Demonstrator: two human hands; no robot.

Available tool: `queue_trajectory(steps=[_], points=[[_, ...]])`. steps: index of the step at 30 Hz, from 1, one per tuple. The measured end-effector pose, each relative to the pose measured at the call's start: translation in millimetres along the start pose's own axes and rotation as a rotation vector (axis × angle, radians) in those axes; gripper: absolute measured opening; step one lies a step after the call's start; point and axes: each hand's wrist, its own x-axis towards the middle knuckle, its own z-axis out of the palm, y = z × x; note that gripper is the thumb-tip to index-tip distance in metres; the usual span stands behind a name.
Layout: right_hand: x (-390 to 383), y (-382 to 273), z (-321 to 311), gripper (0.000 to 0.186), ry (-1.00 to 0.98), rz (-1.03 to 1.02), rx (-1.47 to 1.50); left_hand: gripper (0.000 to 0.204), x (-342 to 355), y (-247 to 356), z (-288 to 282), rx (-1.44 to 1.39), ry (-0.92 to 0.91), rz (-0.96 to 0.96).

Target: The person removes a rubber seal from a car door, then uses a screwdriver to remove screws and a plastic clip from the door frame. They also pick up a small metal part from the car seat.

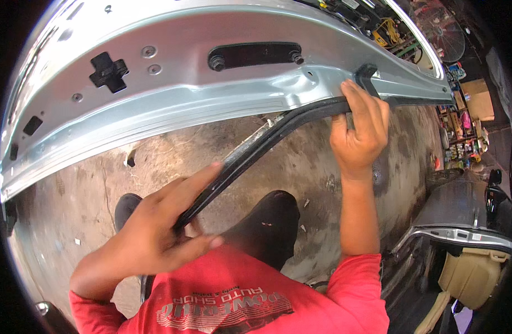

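Observation:
A silver car door (183,67) spans the upper part of the view, its edge toward me. A black rubber weatherstrip (250,149) runs along that edge on the right, then hangs away from it toward the lower left. My left hand (156,222) is closed around the loose stretch, thumb on the near side. At the door edge my right hand (363,131) pinches the strip against the metal, fingertips over the door's face. A pale, whitish band shows along one side of the loose strip.
Beneath is a stained concrete floor (317,195) with small scraps. A dark car body with a beige seat (473,275) stands at the lower right. Farther right are cluttered shelves (462,133), a cardboard box (477,100) and a fan (442,36).

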Motion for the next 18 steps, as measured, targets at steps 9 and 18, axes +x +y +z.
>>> queue_trajectory(steps=[9,18], points=[[-10.1,-0.6,13.7,0.057,0.119,-0.038,-0.049,0.048,73.6,-24.5,48.1,0.281,0.395,0.316],[-18.1,9.8,24.1,0.059,0.21,-0.102,-0.088,0.054,75.0,-26.1,83.2,0.683,0.472,0.359]])
